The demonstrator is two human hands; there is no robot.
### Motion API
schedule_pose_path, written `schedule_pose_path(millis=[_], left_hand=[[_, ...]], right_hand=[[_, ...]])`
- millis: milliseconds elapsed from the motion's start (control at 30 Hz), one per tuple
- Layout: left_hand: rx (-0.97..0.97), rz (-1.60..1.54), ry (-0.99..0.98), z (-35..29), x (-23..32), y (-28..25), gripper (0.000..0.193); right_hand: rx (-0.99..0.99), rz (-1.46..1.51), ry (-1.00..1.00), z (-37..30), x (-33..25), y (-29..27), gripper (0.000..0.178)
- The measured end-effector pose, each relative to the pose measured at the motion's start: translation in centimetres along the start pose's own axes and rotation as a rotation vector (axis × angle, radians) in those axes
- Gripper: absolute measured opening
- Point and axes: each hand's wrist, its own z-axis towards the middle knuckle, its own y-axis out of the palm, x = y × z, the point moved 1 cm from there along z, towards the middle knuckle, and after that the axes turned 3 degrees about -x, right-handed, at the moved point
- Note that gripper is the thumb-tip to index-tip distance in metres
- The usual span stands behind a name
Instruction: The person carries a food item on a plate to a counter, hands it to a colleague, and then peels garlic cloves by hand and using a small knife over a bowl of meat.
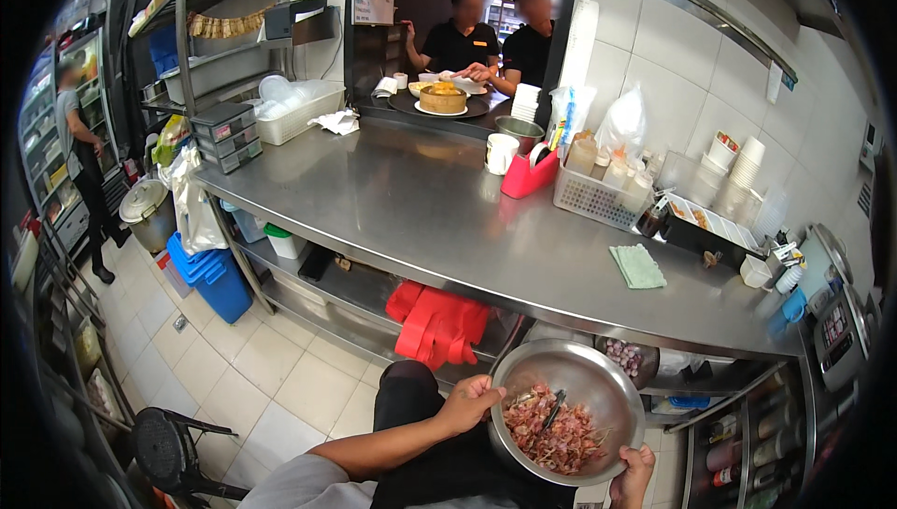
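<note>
A large steel mixing bowl (612, 383) is held over my lap, below the front edge of the counter. Inside lies a reddish heap of chopped, raw-looking meat (551, 430) with pale shreds in it, and a dark-handled utensil (553, 408) rests on top; its working end is buried. My left hand (472, 403) grips the bowl's left rim, thumb and fingers closed on it. At the lower right rim my right hand (633, 473) is closed on the metal too, with part of its fingers behind the bowl.
A steel counter (392, 191) spans ahead, bearing a green cloth (638, 267), a red tape dispenser (530, 172) and a bottle basket (598, 193). Red bags (437, 322) hang from the shelf below. A black stool (163, 444) stands left. Two people are beyond the hatch, another person (79, 154) far left.
</note>
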Motion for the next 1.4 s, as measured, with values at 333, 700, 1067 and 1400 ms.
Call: schedule_pose_path(millis=[333, 700, 1067, 1400], left_hand=[[-0.063, -0.029, -0.128, 4.4, -10.3, -5.3, 0.016], [-0.059, 0.320, -0.106, 5.9, -14.1, -6.7, 0.014], [-0.097, 0.154, -0.297, 4.6, -13.0, -6.5, 0.011], [-0.075, 0.198, -0.277, 4.5, -15.4, -4.1, 0.013]], right_hand=[[0.007, -0.055, 0.072, 6.5, 8.0, -2.4, 0.011], [-0.112, -0.213, 0.104, 8.0, 11.0, -3.5, 0.035], [-0.242, -0.260, 0.231, 8.8, 13.6, -5.1, 0.035], [-0.367, -0.254, 0.261, 13.8, 14.5, -9.1, 0.028]])
